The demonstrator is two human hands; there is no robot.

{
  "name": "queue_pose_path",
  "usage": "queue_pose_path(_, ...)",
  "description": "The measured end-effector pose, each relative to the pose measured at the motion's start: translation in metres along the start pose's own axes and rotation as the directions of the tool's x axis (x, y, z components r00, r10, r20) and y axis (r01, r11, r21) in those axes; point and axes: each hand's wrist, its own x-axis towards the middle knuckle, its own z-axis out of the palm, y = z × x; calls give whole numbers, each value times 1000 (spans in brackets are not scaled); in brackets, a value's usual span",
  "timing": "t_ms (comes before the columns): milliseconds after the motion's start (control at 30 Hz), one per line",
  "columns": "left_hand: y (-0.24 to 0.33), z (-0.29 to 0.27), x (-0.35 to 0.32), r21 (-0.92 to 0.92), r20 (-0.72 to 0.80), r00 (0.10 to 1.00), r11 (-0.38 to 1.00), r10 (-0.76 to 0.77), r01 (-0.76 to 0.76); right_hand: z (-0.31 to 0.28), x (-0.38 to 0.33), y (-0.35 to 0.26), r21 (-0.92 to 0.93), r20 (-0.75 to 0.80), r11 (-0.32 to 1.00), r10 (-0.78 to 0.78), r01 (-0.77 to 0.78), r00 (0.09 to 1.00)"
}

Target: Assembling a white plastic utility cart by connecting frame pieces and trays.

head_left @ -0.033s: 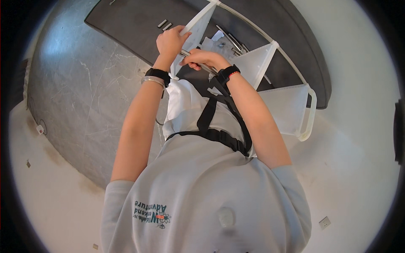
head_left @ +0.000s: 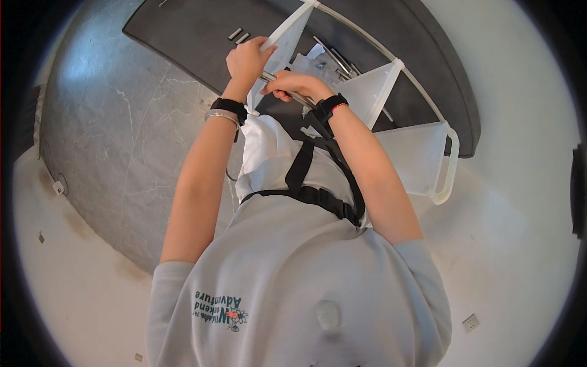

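A white shelf rack with several panels (head_left: pixel 285 48) joined by a curved white side rail (head_left: pixel 361 33) lies over a dark padded surface. My left hand (head_left: pixel 247 60) is closed on the edge of the leftmost shelf panel. Close beside it, my right hand (head_left: pixel 296 84) wraps round a silver metal tube (head_left: pixel 299 100). One end of that tube sits at the face of the panel, just below my left hand; whether it is fixed there cannot be seen. The tube's other end runs under my right wrist.
Two short metal tubes (head_left: pixel 238 37) lie on the dark padded surface (head_left: pixel 189 30) left of the rack. Between the panels are longer metal tubes (head_left: pixel 335 56) and a small plastic bag (head_left: pixel 315 52). Grey marbled floor (head_left: pixel 140 134) spreads at the left. A wall socket (head_left: pixel 471 323) shows lower right.
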Motion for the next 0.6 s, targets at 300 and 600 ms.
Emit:
queue_pose_path(300,-1,0,5,-41,11,1000,999,-8,8,1,10,-5,-144,-159,985,67,-90,985)
queue_pose_path(600,-11,0,4,-63,18,999,997,-44,45,12,19,-10,-285,-271,942,97,-176,958)
